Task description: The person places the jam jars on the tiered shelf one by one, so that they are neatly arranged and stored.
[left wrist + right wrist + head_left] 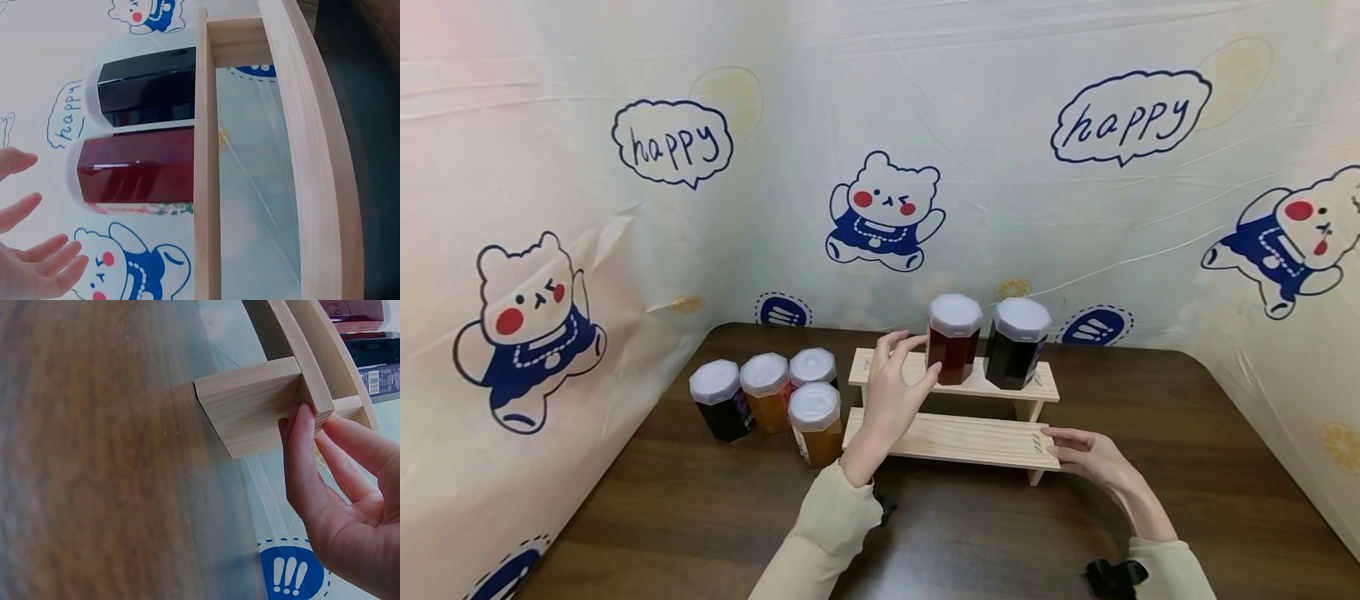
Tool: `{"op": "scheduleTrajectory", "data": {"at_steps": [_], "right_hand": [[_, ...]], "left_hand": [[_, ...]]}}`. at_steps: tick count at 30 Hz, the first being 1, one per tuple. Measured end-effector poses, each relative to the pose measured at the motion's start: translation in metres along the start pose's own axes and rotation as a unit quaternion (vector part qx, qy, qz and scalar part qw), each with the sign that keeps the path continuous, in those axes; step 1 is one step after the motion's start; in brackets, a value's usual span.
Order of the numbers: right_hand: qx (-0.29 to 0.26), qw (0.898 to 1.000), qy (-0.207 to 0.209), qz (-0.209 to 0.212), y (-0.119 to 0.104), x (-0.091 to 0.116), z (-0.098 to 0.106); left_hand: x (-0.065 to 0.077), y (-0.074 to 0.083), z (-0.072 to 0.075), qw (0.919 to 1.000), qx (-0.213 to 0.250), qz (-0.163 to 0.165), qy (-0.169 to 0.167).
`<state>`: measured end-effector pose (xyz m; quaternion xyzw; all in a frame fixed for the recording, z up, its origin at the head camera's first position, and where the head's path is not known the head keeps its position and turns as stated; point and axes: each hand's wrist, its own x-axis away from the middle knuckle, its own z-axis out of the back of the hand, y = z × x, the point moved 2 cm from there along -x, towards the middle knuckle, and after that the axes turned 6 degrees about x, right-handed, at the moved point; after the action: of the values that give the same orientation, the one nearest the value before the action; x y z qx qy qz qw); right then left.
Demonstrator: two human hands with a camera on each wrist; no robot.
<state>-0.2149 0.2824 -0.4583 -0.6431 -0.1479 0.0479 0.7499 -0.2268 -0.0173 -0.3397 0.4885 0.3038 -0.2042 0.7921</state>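
Observation:
A two-step wooden rack (973, 437) stands on the table. On its upper step are a dark red jar (953, 357) and, to the right, a near-black jar (1013, 354), both upright with white lids. My left hand (891, 396) is beside the red jar, fingers spread and loosely bent. A gap separates those fingers from the red jar (137, 165) in the left wrist view. At the lower step's right end, my right hand (1097, 460) pinches the board edge between thumb and fingers, as the right wrist view shows with the rack's end (250, 403).
Left of the rack stands a group of white-lidded jars: a dark jar (724, 412), an amber jar (769, 406), another amber jar (817, 437) in front, and a partly hidden jar (812, 367). A printed curtain (880, 108) encloses the brown table (662, 517).

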Motion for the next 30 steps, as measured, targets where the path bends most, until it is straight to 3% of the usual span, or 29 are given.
{"op": "scheduleTrajectory", "data": {"at_steps": [10,30], "right_hand": [[-0.003,1.0,0.001,0.002,0.0,0.0,0.0],[-0.007,1.0,-0.009,0.013,0.001,0.0,0.0]], "left_hand": [[0.009,-0.011,0.019,0.9997,-0.022,-0.007,0.003],[0.022,-0.038,0.063,0.9959,-0.089,0.012,-0.008]]}}
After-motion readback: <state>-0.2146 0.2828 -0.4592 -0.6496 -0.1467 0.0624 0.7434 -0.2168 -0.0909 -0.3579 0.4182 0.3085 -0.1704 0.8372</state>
